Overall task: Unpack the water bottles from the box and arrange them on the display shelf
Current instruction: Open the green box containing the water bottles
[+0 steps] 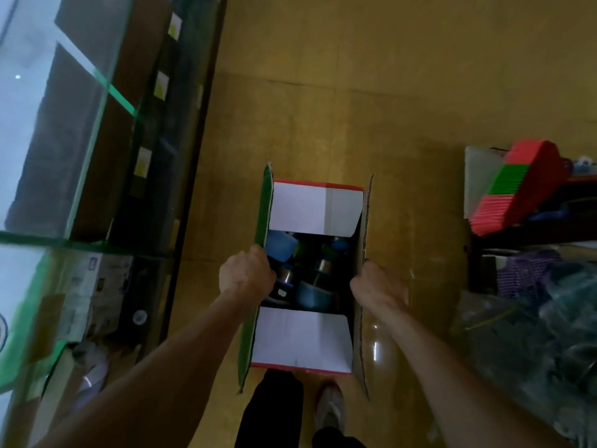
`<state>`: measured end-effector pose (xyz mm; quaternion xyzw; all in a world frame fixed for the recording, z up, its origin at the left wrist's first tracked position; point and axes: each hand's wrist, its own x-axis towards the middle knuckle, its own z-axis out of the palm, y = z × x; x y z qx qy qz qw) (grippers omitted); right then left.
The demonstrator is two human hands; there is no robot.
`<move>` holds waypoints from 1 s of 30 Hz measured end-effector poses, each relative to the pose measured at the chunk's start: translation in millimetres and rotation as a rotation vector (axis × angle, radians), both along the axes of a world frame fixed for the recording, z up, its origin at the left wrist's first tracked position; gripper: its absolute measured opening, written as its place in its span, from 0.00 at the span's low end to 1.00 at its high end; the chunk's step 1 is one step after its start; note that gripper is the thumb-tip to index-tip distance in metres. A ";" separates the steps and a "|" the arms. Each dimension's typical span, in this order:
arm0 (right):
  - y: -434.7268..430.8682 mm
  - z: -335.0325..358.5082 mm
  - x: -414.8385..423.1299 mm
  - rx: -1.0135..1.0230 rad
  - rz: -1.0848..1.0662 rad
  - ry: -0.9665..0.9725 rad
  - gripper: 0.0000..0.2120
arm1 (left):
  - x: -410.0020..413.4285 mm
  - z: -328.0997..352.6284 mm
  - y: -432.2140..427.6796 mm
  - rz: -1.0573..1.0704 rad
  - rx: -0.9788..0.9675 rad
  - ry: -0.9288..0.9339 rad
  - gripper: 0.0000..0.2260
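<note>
Cardboard box (310, 208) stands open, side flaps raised, low before the person over the tan floor (355, 92); whether it rests on the floor cannot be told. The left hand (247, 274) grips the green left flap, fingers curled over its edge; the right hand (378, 287) clasps the brown right flap. Blue- and green-topped water bottles (284, 245) lie inside the box. A glass display shelf (80, 124) stands well apart, leftward.

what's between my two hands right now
The opening of the box, with water bottles showing inside it, lies between the left hand and the right hand, as the head view shows.
</note>
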<state>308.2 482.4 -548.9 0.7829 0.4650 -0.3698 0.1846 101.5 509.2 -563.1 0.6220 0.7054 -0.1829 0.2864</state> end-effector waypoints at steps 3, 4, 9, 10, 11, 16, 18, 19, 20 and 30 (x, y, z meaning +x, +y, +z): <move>27.3 2.6 -4.2 0.007 -0.042 0.030 0.04 | -8.1 2.4 31.1 -0.011 0.009 -0.002 0.09; 35.5 4.1 -5.7 0.006 -0.053 0.037 0.04 | -10.5 4.3 39.7 -0.016 0.004 0.002 0.08; 74.5 14.5 -12.6 -0.017 -0.020 0.021 0.05 | -16.9 12.9 77.7 -0.017 -0.010 0.023 0.08; 82.7 16.0 -13.1 -0.022 -0.014 0.020 0.06 | -17.5 13.8 86.0 -0.016 -0.012 0.026 0.08; 91.3 16.4 -13.2 -0.019 -0.014 0.027 0.07 | -17.8 14.0 94.3 -0.016 -0.014 0.028 0.09; 134.2 10.4 -8.9 -0.005 -0.022 0.067 0.07 | -13.4 12.0 133.3 0.015 -0.021 0.060 0.09; 151.7 7.9 -3.5 -0.012 -0.013 0.078 0.06 | -9.7 9.4 147.2 0.044 -0.020 0.060 0.09; 160.1 6.9 -0.1 -0.017 -0.002 0.082 0.06 | -8.0 8.5 153.4 0.054 -0.021 0.061 0.09; 169.6 6.1 4.2 -0.025 0.012 0.086 0.07 | -5.5 8.2 160.9 0.063 -0.028 0.063 0.09; 268.5 14.0 52.8 -0.015 0.083 0.164 0.11 | 26.8 26.1 244.7 0.135 -0.061 0.014 0.11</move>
